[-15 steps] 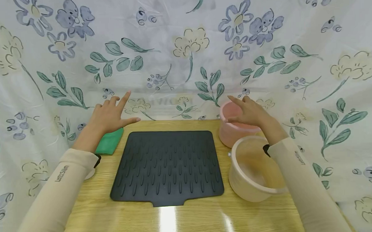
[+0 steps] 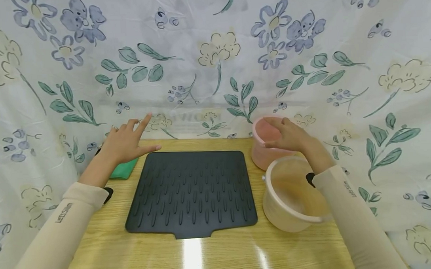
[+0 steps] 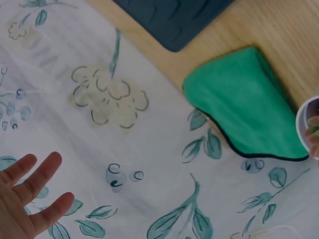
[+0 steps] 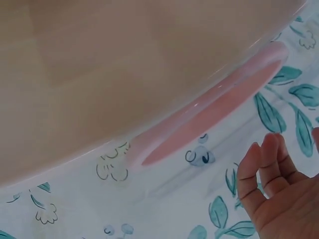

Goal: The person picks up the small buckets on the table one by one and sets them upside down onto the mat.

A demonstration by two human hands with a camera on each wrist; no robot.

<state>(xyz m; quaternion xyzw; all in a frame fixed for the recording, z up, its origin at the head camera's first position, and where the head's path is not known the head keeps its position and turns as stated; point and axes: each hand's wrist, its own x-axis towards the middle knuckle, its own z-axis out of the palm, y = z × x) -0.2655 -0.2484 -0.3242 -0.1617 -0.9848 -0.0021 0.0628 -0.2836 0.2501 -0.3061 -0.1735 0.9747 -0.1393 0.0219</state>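
My left hand hovers above the folded green cloth, thumb and index finger spread and nothing held. The left wrist view shows the same cloth with its dark edging, well away from the loosely extended fingers. Over on the right, my right hand overlaps the pink bucket in the head view, its fingers relaxed around nothing. Below that wrist stands a cream bucket. In the right wrist view the cream bucket fills the upper left, with the pink rim behind it.
A black ridged mat lies mid-table between my arms. At the right edge of the left wrist view, a white round container holds small coloured things. A floral curtain hangs behind the wooden table.
Both hands have lowered slightly, the left one also drifting a little leftward. The whole head view has shifted slightly. Buckets, mat and cloth stay in place.
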